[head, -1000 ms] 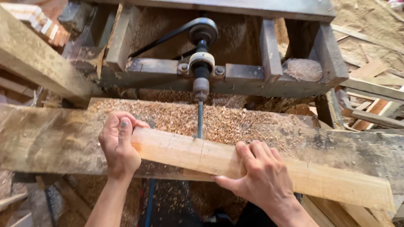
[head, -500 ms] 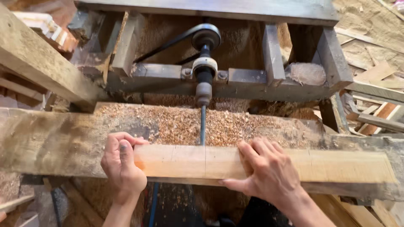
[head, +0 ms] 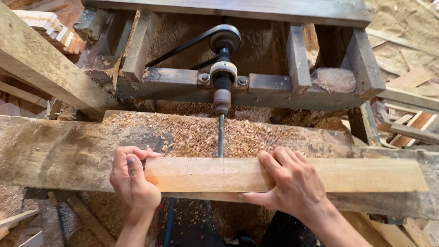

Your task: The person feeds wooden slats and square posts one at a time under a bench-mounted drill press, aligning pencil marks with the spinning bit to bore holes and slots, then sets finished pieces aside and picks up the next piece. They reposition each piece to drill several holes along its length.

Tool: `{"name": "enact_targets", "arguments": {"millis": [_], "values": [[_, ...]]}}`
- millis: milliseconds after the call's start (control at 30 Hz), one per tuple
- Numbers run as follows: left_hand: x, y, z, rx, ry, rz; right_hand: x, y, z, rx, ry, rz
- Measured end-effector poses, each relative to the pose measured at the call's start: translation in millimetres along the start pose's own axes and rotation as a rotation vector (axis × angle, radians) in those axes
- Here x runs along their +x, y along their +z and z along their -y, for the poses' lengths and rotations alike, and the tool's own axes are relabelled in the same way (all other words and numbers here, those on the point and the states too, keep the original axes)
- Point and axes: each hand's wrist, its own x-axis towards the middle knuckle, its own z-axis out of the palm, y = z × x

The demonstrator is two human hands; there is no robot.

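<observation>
Plank (head: 356, 175) levelled against bit (head: 221, 135); hands grip it on shaving-strewn bench (head: 59, 151).

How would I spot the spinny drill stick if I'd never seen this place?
Find the big old workbench heaped with wood shavings. The left hand and right hand hold a pale plank on it. The drill bit is the thin dark metal rod that runs from the belt-driven chuck to the plank's far edge, the only metal among the wood.
</observation>
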Motion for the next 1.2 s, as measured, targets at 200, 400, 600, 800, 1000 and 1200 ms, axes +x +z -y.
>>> {"name": "enact_targets", "arguments": {"millis": [200,400,600,800,1000,1200], "values": [[4.9,0.1,1.0,-0.109,-0.042,0.033,-1.2,-0.6,3.2,0.009,0.115,0.138],[5.2,3.0,-4.7,-0.004,0.023,-0.002,-7.6,-2.1,7.8,0.028,0.066,-0.015],[-23.0,-15.0,2.2,0.042,0.044,0.046,-33.7,-4.3,20.6,0.038,0.111,-0.038],[-51.6,-19.6,15.8,-0.067,0.414,-0.032,-64.7,0.3,40.5,-0.093,-0.044,-0.362],[-57.9,-10.6,29.5,-0.192,0.48,-0.104,-80.8,13.8,51.1,-0.184,0.02,-0.432],[-57.6,-14.4,36.2,-0.257,0.463,-0.084,-86.7,27.9,46.0,-0.171,0.031,-0.431]]}}
